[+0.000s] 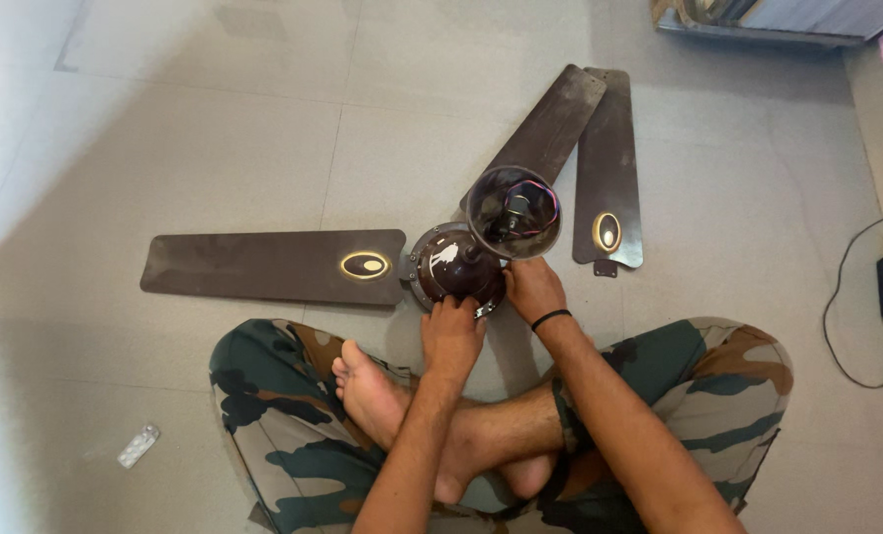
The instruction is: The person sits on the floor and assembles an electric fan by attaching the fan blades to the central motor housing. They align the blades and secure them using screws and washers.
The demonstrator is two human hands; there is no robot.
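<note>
Brown, dusty metal: one ceiling fan motor [453,269] sits on the grey tiled floor [214,129], just in front of the crossed legs of a seated person in camouflage trousers [293,435]. One blade [263,265] is on the motor, lying flat to the left, with one gold oval badge near its root. Two more blades [585,148] lie loose on the floor beyond the motor, overlapping at their far ends; only one of these shows a gold oval badge. Blade count: three. One round canopy cup [513,212] stands above the motor on its short rod, mouth up, coloured wires visible inside.

Two hands at the motor. Left hand [451,331] rests on the near rim of the motor, fingers curled down onto it. Right hand [532,287] touches the motor's right edge just below the cup, fingers bent in; whether they pinch anything small cannot be told. One black band circles the right wrist.

Two bare feet are tucked between the knees. One small silver blister strip [138,446] lies on the floor at lower left, well apart. One dark cable [847,297] loops at the right edge.
</note>
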